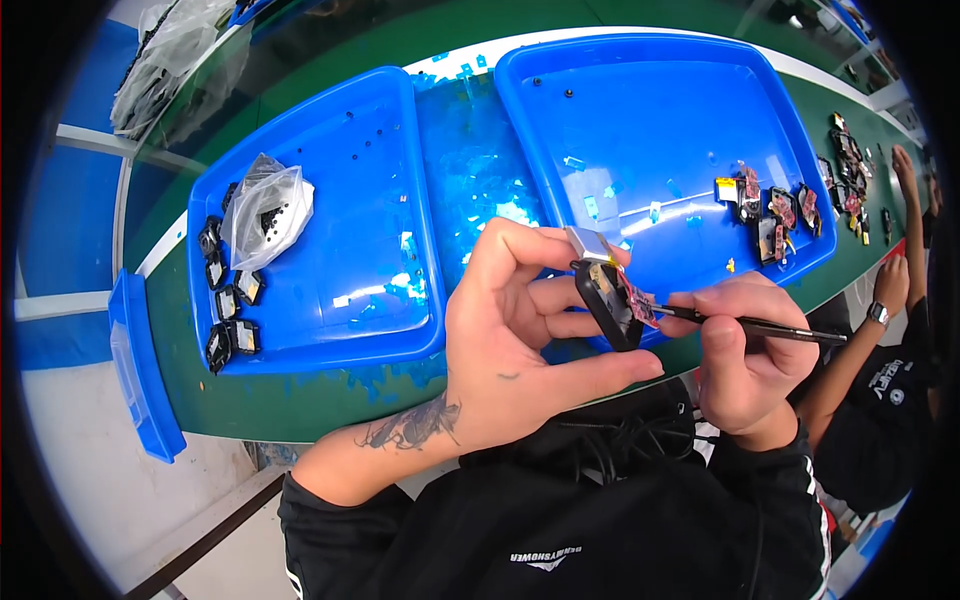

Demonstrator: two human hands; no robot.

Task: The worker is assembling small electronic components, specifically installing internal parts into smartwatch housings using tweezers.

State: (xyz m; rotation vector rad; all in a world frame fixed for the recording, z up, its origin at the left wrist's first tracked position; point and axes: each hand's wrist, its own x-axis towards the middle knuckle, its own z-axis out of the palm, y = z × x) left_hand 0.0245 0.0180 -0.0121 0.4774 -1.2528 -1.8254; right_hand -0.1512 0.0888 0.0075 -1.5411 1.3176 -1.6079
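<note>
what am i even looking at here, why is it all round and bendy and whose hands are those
The picture comes from a wide fisheye camera worn on a person's head, looking down, so straight edges curve toward the rim. There is no machine, just two bare hands.

The left hand holds up a small black casing with a pink circuit board and a silvery part on it. The right hand holds a thin dark tool whose tip meets that board.

Below them a green workbench carries two blue trays. The left tray holds black casings and a clear plastic bag. The right tray holds more small boards. Bits of blue film litter the gap between the trays. At far right sits another person.
</note>
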